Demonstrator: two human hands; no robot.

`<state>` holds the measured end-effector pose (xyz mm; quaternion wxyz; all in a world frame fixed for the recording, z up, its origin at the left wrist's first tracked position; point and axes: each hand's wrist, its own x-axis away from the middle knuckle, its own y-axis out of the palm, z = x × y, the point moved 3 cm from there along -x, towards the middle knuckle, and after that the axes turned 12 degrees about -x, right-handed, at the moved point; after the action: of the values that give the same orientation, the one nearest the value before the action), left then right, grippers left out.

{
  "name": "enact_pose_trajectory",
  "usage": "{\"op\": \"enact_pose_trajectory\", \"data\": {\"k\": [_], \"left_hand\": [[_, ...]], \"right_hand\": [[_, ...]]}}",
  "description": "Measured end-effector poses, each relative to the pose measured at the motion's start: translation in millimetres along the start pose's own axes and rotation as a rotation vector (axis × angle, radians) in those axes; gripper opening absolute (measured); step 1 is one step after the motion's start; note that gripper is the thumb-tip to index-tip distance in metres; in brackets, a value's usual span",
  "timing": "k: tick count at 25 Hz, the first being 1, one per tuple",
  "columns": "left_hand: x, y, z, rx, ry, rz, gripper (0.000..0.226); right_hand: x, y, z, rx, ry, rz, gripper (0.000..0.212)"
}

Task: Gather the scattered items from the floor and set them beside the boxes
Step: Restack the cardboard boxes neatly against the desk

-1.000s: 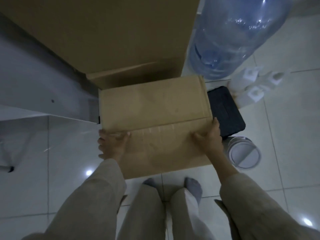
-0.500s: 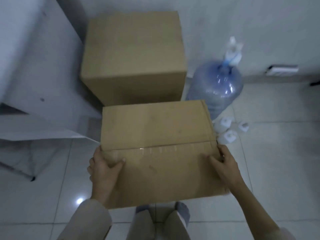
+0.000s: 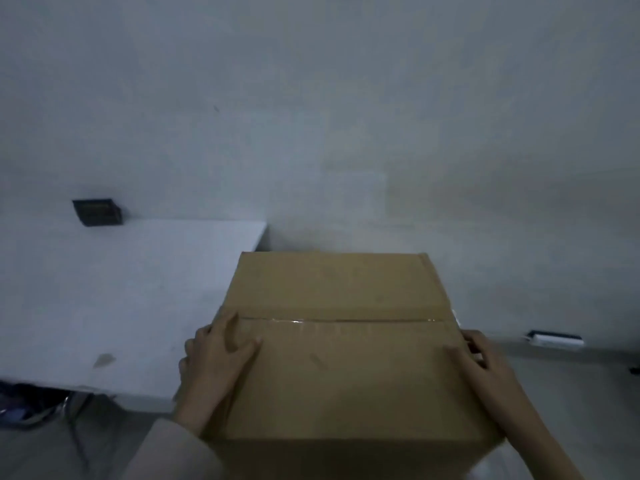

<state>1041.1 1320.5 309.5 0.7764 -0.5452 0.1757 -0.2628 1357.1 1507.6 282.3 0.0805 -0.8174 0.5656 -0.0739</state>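
Cardboard box (image 3: 341, 358) held up in front of the wall (image 3: 311, 98), just right of the white counter (image 3: 114, 299), taped seam across the lid. Left hand (image 3: 214, 368) gripping the left edge, thumb and fingers spread over the top, remaining fingers curled down the side. Right hand (image 3: 485, 362) clasping the right edge, fingertips hidden behind the corner. Box underside and floor below concealed. Dark object (image 3: 97, 211) at the counter's far end, too dim to identify. Pale device (image 3: 554, 339) low by the wall, blurred.

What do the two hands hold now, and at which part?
Both hold the cardboard box: left hand on its left top edge, right hand on its right top edge.
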Motion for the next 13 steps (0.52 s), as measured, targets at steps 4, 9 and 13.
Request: {"op": "enact_pose_trajectory", "data": {"k": [4,9,13], "left_hand": [[-44.3,-43.8,20.0,0.1,0.034,0.053,0.069],[-127.5,-23.1,29.3,0.265,0.175,-0.088,0.079],[-175.5,23.0,22.8,0.112,0.214,-0.18,0.071]], "right_hand": [[-42.1,6.7,-62.5,0.006,-0.129,-0.063,0.06],[-117.0,44.1,-56.6,0.107,-0.047,-0.134,0.072],[-148.8,89.7,-21.2,0.149,0.069,-0.132,0.074]]}}
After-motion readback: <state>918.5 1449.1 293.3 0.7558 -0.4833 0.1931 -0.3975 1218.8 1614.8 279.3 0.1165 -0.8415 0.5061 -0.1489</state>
